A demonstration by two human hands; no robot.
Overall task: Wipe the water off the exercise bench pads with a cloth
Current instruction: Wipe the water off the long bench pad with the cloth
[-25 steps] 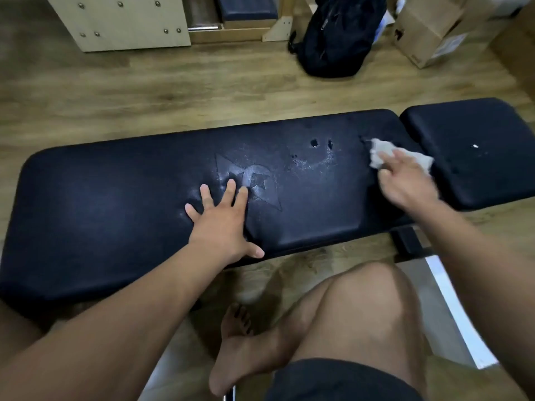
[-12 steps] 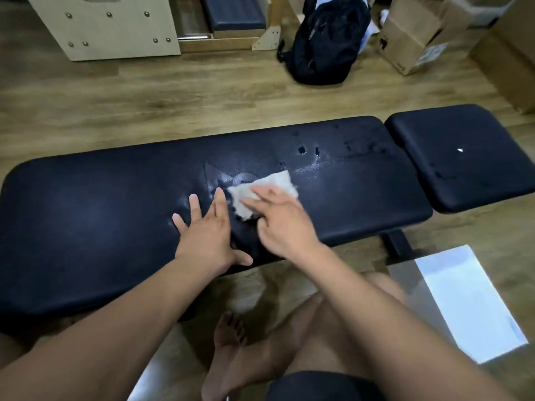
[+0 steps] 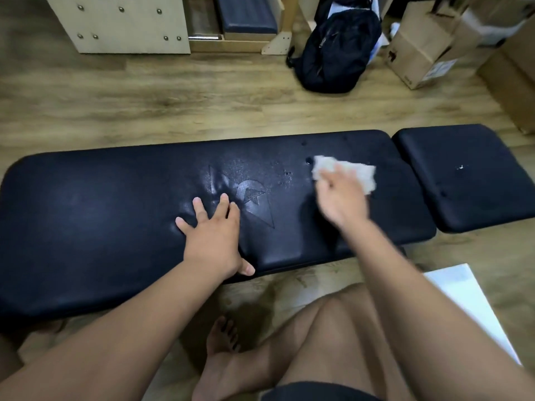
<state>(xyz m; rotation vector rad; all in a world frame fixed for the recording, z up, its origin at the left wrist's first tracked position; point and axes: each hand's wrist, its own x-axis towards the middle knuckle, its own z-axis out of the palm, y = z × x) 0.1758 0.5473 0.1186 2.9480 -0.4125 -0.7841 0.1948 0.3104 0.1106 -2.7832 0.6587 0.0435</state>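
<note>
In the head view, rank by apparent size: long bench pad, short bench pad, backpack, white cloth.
1. long bench pad
2. short bench pad
3. backpack, though it sits farther away, so its true size against the short pad is unsure
4. white cloth

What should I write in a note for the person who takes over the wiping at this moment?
Left hand: flat and open on the long black padded bench pad, bracing.
Right hand: fingers press the crumpled white cloth on that pad's right part.
Done: nothing visibly dry.
Left: droplets near the embossed logo, and the small square black pad with its white speck.
</note>
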